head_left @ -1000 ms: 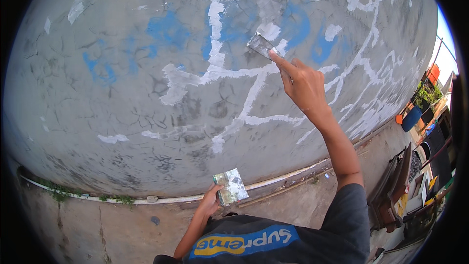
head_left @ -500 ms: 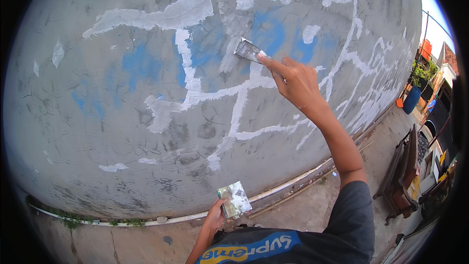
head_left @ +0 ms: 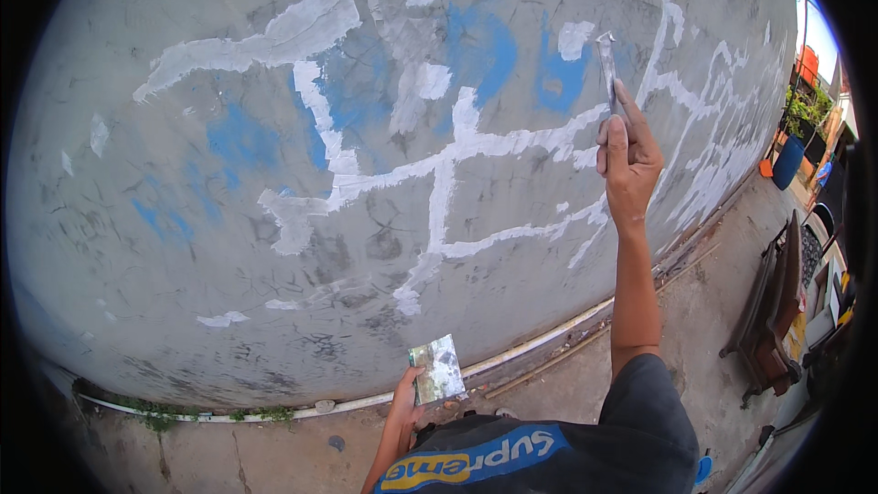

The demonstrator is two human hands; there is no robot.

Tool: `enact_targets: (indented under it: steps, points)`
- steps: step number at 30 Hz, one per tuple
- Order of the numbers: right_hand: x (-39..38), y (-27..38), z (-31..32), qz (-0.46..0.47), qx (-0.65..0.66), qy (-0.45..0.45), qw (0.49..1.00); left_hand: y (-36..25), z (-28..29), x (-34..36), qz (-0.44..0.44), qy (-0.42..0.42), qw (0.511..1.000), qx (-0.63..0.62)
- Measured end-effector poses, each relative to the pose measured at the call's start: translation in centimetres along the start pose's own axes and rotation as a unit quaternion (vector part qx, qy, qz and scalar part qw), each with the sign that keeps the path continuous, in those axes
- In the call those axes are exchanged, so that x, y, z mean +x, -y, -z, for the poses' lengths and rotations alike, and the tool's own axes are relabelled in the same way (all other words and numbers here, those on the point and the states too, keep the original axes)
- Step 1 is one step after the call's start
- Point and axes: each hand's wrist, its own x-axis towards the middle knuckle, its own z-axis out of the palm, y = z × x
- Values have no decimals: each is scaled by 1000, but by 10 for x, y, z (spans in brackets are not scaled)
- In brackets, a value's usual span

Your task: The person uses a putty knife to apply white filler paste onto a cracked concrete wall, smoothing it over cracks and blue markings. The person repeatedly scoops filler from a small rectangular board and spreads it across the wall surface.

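The right hand (head_left: 629, 160) is closed around the grip of a narrow flat scraper (head_left: 607, 69), which is raised upright before the wall and seen nearly edge-on; whether its tip is touching the surface cannot be told. The left hand (head_left: 402, 398) is closed on the left edge of a small flat board (head_left: 426, 389), held low in front of the body; a white smear (head_left: 445, 364) is borne on its face. A dark T-shirt (head_left: 594, 453) is worn, with light lettering printed across a blue and yellow block (head_left: 476, 459). On the grey wall (head_left: 229, 284), branching white filler strips (head_left: 384, 178) and smudged blue paint marks (head_left: 480, 46) are noted; whether letters are formed by the blue cannot be told. A pale pipe (head_left: 366, 402) is laid along the wall's foot, with green weeds (head_left: 157, 421) beside it. At far right, a blue drum (head_left: 788, 163) and, above it, an orange-red tank (head_left: 808, 64) are observed; the contents of both are hidden. Dark wooden furniture (head_left: 773, 311) is placed nearer, on the concrete ground (head_left: 695, 329).
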Motion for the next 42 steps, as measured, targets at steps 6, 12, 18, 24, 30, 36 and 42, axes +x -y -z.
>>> enact_targets:
  steps: [6,12,18,24,30,36,42]
  points:
    - [-165,3,11,-419,271,201,843,-31,-52,-24,-130,-35,989,63]
    - [-232,16,21,-470,322,318,757,-68,-99,-35,-107,14,992,58]
    - [-228,15,25,-186,76,379,903,-75,-143,-41,-25,-25,999,-17]
    - [-215,22,40,-128,-14,443,887,-75,-108,-24,-12,139,990,18]
    - [-197,36,70,-74,-68,524,846,-64,-126,-39,-20,73,997,27]
    - [-176,38,78,-125,-16,524,842,-75,-116,-33,4,108,991,-82]
    - [-183,27,51,-476,340,365,724,-79,-124,-33,56,91,985,-134]
